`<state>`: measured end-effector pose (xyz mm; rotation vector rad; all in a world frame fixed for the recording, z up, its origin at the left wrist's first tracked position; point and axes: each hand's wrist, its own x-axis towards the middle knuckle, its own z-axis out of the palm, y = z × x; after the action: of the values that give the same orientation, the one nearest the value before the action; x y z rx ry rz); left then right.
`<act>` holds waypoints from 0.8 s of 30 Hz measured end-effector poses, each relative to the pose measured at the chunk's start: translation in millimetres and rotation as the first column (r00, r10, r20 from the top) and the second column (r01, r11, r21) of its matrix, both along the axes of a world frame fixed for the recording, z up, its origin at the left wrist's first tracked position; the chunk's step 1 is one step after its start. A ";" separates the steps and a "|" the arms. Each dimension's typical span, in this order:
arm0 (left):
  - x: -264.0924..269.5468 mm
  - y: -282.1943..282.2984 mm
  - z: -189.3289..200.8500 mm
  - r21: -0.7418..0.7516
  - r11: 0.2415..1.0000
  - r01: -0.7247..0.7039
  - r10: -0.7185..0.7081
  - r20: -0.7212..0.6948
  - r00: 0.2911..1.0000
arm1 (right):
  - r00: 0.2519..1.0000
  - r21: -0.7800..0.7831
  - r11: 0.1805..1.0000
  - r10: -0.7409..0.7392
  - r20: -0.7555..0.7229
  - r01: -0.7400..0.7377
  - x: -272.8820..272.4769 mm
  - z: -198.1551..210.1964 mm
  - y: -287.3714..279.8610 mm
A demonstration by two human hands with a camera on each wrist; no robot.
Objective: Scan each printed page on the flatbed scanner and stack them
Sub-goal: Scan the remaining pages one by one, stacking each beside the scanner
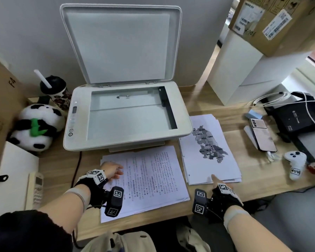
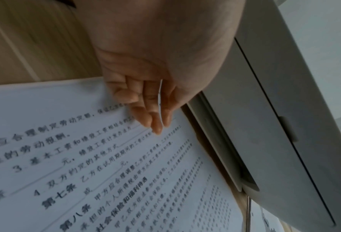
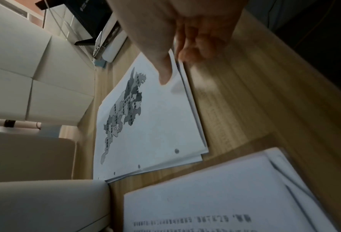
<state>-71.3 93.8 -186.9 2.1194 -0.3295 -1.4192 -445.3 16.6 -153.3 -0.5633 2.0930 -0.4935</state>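
Note:
The flatbed scanner (image 1: 182, 122) stands at the back of the desk with its lid (image 1: 122, 44) raised and nothing on the glass (image 1: 131, 115). A stack of text pages (image 1: 153, 179) (image 2: 105, 172) (image 3: 225, 196) lies in front of it. My left hand (image 1: 113, 170) (image 2: 151, 109) rests on this stack's far left corner with the fingers straight. A second stack, topped by a grey map page (image 1: 209, 148) (image 3: 145, 125), lies to the right. My right hand (image 1: 215, 179) (image 3: 173, 66) pinches the map page's near edge, thumb on top, fingers curled at the edge.
A panda plush (image 1: 35, 126) and a cup with a straw (image 1: 55, 90) sit left of the scanner. A phone (image 1: 262, 135), a black device with cables (image 1: 295, 115) and a white controller (image 1: 295, 164) lie to the right. Cardboard boxes (image 1: 280, 20) stand behind.

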 end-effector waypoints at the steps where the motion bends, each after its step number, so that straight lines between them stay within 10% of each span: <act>1: 0.1 0.2 0.8 -0.003 1.000 -0.001 0.001 0.010 1.000 | 0.999 0.015 1.000 -0.018 0.028 0.017 -1.3 -0.6 -0.1; 11: 19.9 16.4 -4.8 0.001 0.987 -0.163 0.163 0.034 0.986 | 0.904 -0.170 0.897 0.423 0.056 -0.409 81.2 -7.7 -30.6; 24: 39.4 38.8 -21.3 -0.022 0.944 -0.330 0.328 -0.074 0.942 | 0.628 0.040 0.643 0.758 -0.176 -0.765 123.0 -1.4 -29.9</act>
<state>-31.8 132.6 -208.2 1.9801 0.0295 -1.2751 -322.3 -13.2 -154.7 -1.4821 1.7695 0.0293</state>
